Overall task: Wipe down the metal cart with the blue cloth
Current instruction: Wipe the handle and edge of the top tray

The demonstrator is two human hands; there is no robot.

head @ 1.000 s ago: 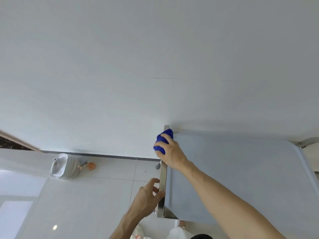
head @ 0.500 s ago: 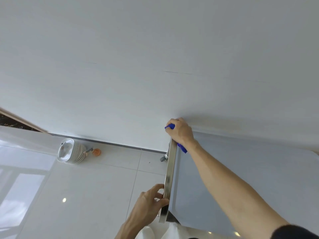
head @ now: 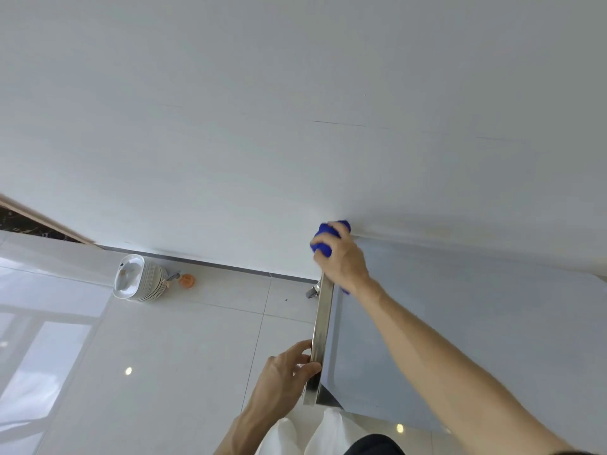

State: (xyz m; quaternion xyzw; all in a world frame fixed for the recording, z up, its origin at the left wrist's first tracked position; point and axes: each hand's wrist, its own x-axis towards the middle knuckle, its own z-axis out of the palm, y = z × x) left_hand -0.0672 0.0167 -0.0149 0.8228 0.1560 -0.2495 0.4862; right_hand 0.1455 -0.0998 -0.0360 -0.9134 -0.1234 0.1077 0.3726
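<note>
The cart (head: 460, 323) top is smooth matt grey, its side rail (head: 323, 326) shiny brushed metal. Blue cloth (head: 323, 236) looks soft; the floor tiles (head: 164, 356) at 8 o'clock are glossy.

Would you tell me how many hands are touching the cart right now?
2: the left hand grips the cart rim's near end; the right hand presses the cloth at the far corner.
</note>
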